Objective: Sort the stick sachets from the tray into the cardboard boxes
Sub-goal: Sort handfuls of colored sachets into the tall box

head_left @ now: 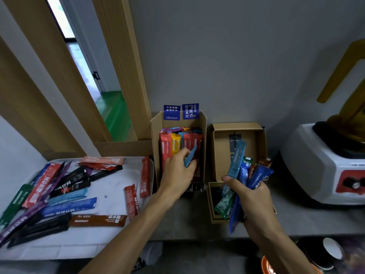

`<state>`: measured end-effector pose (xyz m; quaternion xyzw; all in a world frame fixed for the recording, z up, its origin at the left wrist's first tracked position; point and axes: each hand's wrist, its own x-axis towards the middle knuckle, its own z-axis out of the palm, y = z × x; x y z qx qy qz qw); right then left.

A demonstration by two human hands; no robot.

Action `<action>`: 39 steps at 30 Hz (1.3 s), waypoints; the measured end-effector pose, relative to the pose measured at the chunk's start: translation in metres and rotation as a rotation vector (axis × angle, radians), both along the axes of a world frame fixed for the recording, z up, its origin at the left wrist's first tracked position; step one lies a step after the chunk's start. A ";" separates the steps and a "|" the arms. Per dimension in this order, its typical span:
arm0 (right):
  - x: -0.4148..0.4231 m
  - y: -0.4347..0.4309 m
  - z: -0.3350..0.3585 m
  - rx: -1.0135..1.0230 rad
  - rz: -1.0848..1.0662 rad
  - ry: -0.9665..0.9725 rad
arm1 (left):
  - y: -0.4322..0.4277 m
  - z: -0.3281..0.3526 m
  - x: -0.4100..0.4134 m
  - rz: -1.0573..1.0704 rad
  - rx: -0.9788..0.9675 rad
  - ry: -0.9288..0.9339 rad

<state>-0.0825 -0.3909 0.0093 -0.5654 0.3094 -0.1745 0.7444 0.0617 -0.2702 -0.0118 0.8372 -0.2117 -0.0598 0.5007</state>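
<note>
Plenty of stick sachets [69, 206] lie scattered on the white tray [83, 248] at near left. They look like light, slick foil strips that bend easily, so I'd pinch them mid-length or by a crimped end. To the right, the right hand [250, 196] is clenched round a fanned bundle [237, 186] of blue and green ones above the right cardboard box [223, 153], and a slip looks possible. Farther in, the left hand [177, 173] pinches one light-blue sachet [190, 156] between thumb and fingertips at the mouth of the left cardboard box [156, 135], which is packed with red and yellow sticks [177, 145].
</note>
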 end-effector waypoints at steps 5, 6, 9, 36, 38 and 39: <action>0.002 0.002 -0.001 0.001 0.010 0.005 | -0.007 -0.002 0.002 -0.014 -0.023 0.123; 0.003 0.002 -0.001 -0.003 0.010 0.006 | -0.008 -0.002 0.002 -0.017 -0.027 0.136; 0.001 0.002 -0.002 -0.022 0.021 0.018 | -0.004 0.003 0.000 -0.037 -0.057 0.113; 0.017 0.029 0.010 0.395 0.407 -0.001 | 0.049 0.061 -0.004 -0.103 -0.485 0.158; 0.016 0.033 0.009 0.279 0.364 0.003 | 0.046 0.060 -0.004 -0.061 -0.504 0.204; 0.017 0.035 0.007 0.252 0.327 0.003 | 0.046 0.060 -0.004 -0.053 -0.513 0.230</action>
